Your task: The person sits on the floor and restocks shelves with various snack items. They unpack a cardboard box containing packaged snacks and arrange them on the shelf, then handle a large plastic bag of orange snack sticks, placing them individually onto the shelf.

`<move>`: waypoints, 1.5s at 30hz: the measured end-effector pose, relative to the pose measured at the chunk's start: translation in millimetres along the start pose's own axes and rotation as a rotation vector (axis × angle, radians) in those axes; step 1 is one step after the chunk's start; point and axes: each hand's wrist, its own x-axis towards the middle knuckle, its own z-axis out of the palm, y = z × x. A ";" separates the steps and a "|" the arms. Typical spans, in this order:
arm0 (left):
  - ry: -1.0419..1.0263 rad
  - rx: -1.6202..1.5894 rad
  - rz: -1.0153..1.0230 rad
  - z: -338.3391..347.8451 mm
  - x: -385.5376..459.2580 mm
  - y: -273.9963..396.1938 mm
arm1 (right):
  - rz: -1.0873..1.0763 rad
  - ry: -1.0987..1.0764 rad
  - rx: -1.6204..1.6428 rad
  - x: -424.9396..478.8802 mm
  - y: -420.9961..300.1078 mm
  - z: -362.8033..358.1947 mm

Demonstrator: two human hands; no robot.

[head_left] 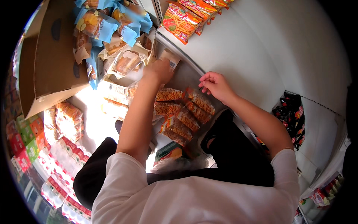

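My left hand (pixel 158 71) is on a beige bread packet (pixel 170 58) with a barcode, beside the metal shelf edge; its fingers are partly hidden, and the hold is not plain. Over the shelf edge hangs my right hand (pixel 214 85), its fingers loosely curled with nothing seen in them. Below both hands, clear bags of orange-and-white snack packs (pixel 179 117) lie in a heap on the floor. A bread packet with a toast picture (pixel 127 63) rests left of my left hand. Orange snack packets (pixel 181 21) stand in a row on the white shelf (pixel 237 50).
An open cardboard box (pixel 58 56) stands at the left, near blue-topped bread packets (pixel 98 25). Shrink-wrapped red-and-white packs (pixel 67 168) are at lower left. Black snack packets (pixel 291 117) sit at the shelf's right. A dark green package (pixel 169 153) lies between my legs.
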 end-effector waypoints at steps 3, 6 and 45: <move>-0.179 0.198 -0.085 3.5 -14.2 1.1 | 0.000 -0.041 -0.004 -25.0 24.8 0.5; -0.207 0.225 -0.171 11.2 -32.0 1.3 | 0.023 -0.067 0.025 -43.1 39.5 -1.8; 0.102 -1.771 0.310 109.1 42.6 161.9 | -0.243 0.320 0.027 -13.3 -11.3 -140.3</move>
